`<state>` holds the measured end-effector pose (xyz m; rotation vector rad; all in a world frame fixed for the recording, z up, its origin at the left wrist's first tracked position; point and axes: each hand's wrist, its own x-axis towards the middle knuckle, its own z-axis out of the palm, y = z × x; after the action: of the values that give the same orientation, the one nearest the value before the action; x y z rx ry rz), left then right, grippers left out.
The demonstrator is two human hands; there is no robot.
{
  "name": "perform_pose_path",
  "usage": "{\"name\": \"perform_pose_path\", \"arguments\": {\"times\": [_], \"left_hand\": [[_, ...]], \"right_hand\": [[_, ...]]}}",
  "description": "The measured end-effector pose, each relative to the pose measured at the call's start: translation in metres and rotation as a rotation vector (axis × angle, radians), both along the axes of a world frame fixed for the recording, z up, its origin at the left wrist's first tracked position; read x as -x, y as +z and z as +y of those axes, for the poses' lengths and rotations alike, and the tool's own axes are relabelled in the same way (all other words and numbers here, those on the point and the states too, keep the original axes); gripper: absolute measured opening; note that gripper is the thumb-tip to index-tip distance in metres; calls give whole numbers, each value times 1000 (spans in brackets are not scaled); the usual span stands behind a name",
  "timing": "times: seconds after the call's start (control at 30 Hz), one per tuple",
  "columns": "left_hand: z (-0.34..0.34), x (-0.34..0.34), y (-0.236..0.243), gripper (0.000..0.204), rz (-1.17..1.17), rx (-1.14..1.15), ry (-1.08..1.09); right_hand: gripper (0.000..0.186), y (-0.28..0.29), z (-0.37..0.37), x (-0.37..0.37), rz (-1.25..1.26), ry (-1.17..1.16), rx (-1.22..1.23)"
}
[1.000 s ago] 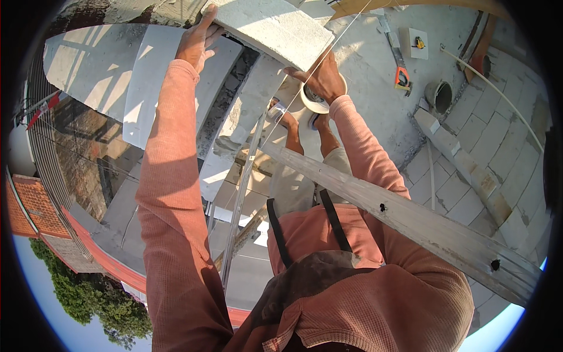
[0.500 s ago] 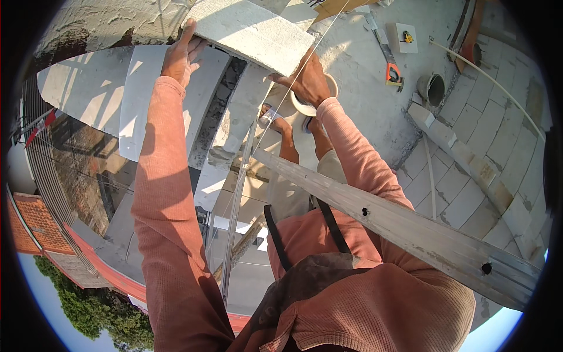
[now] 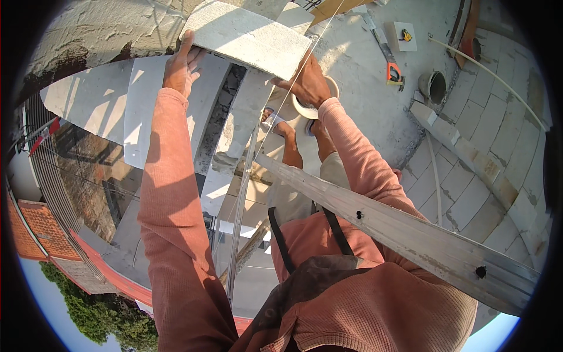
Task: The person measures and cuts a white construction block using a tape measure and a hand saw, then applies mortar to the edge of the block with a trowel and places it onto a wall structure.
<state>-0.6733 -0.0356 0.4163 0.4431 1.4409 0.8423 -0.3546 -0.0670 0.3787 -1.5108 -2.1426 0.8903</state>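
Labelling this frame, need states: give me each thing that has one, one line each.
white block: lifted, held flat between both hands
left hand: fingers spread against the block's left end
right hand: gripping the block's near right edge
string line: taut, running past the right hand
metal straightedge: lying diagonally across the lap
tape measure: lying on the concrete, untouched
grey bucket: upright, open

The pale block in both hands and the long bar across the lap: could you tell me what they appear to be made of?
The block looks like lightweight concrete or similar masonry: matte off-white, with a coarse, pitted face and square edges. The left hand holds its near-left edge and the right hand its right end. The long straightedge bar seems to be aluminium: dull grey metal with drilled holes and mortar smears.
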Motion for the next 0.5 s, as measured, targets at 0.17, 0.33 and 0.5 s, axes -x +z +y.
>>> {"name": "perform_pose_path", "arguments": {"times": [0.17, 0.33, 0.5], "left_hand": [[4, 0, 2, 114, -1, -3, -40], [3, 2, 2, 115, -9, 1, -11], [4, -8, 1, 117, 11, -16, -15]], "right_hand": [[104, -10, 0, -3, -25, -24, -47], [105, 7, -5, 3, -17, -6, -6], [98, 5, -7, -2, 63, -83, 160]]}}
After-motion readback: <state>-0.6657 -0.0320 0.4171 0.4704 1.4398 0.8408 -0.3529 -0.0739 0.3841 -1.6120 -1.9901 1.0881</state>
